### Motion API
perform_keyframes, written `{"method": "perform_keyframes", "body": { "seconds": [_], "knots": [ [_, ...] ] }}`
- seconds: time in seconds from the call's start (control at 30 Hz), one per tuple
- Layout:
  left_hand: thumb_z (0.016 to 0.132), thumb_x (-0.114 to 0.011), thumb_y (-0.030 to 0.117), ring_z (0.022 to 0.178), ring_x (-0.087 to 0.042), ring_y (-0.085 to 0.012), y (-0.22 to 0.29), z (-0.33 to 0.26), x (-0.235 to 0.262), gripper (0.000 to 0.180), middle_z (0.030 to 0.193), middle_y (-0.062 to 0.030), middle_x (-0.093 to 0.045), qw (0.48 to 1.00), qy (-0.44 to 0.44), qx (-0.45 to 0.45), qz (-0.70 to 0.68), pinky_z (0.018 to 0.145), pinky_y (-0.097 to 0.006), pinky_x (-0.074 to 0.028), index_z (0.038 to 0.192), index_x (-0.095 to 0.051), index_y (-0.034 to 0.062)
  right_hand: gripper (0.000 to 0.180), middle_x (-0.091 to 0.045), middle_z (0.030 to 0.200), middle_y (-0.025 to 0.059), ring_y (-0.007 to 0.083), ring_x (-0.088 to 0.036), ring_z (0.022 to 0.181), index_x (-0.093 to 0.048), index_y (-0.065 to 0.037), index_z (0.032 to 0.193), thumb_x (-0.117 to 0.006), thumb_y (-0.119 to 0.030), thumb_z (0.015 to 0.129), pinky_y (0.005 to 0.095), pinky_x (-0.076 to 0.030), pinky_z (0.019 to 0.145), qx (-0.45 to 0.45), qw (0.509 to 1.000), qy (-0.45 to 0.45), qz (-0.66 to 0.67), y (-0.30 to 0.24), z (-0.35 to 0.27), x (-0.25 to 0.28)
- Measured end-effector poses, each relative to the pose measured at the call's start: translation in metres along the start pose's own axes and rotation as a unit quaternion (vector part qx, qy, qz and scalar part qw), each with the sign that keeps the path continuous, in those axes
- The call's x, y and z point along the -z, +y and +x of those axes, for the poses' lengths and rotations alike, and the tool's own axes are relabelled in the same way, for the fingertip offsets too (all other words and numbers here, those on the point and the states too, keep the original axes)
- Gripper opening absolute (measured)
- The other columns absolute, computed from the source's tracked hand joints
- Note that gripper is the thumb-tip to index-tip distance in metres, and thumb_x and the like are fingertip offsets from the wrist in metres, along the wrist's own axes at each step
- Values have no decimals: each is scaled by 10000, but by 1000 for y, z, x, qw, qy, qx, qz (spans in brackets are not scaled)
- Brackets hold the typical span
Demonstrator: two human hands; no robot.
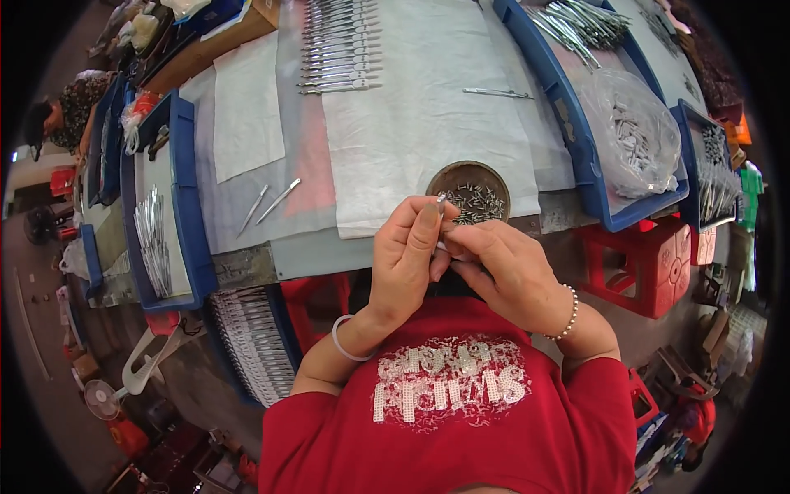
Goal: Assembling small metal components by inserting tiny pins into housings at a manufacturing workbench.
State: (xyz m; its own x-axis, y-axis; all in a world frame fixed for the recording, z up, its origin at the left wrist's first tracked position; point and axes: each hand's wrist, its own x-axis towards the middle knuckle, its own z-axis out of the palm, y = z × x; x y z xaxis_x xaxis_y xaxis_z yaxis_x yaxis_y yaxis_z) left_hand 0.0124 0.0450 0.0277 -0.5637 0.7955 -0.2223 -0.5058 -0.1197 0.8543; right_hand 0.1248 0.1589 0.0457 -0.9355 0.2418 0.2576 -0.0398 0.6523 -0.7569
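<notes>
Workbench surface is covered with pale sheets and a white cloth, presumably so small metal parts show up against it and do not roll. At the near edge of the cloth sits a round brown dish filled with short silver pins, placed just beyond the hands where either can dip into it. Left hand is raised upright, thumb and forefinger closed on a small silver pin whose tip pokes out above the fingertips, right over the rim of the dish. Right hand is curled in against the left, fingers pinched at the same spot; what it grips is hidden between the two hands, so cannot tell more than that it is closed. Both hands are held close to the chest, likely for steadiness in fine work. Further back, a neat row of finished slim metal tools lies side by side on the cloth; two loose ones rest to the left. Blue trays at left and right hold more metal stock, and a clear bag of parts sits in the right tray. Another person works at far left
</notes>
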Motion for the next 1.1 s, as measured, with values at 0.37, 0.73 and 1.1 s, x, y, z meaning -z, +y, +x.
{"method": "perform_keyframes", "body": {
  "seconds": [0.37, 0.73, 1.1],
  "knots": [
    [1003, -425, 350, 460, -409, -48, 4, -9, 24, 330, 707, -24, -540, 891, -149, 287, -318, 423, -173, -339, 1012, -542, 41, 193, -581, 1016, 68, 119, -571, 893, -596, -1, 1036, -640, -13, 849, 250, -487, 760, -171, 849, 78, 494, 33, -10, 2],
    [1002, -420, 359, 408, -327, -7, 2, -19, 22, 319, 666, 25, -496, 836, -173, 354, -382, 386, -175, -265, 1030, -536, 63, 194, -573, 989, 90, 175, -564, 917, -599, -29, 1012, -669, -115, 852, 305, -475, 807, -168, 680, 30, 713, 40, -3, -33],
    [998, -425, 379, 425, -319, 0, 0, -28, 17, 324, 672, 43, -490, 853, -158, 335, -367, 398, -177, -249, 1030, -536, 76, 239, -548, 961, 101, 166, -538, 835, -580, -27, 1045, -621, -211, 897, 301, -471, 794, -175, 754, 62, 630, 32, 16, -27]
  ]
}}
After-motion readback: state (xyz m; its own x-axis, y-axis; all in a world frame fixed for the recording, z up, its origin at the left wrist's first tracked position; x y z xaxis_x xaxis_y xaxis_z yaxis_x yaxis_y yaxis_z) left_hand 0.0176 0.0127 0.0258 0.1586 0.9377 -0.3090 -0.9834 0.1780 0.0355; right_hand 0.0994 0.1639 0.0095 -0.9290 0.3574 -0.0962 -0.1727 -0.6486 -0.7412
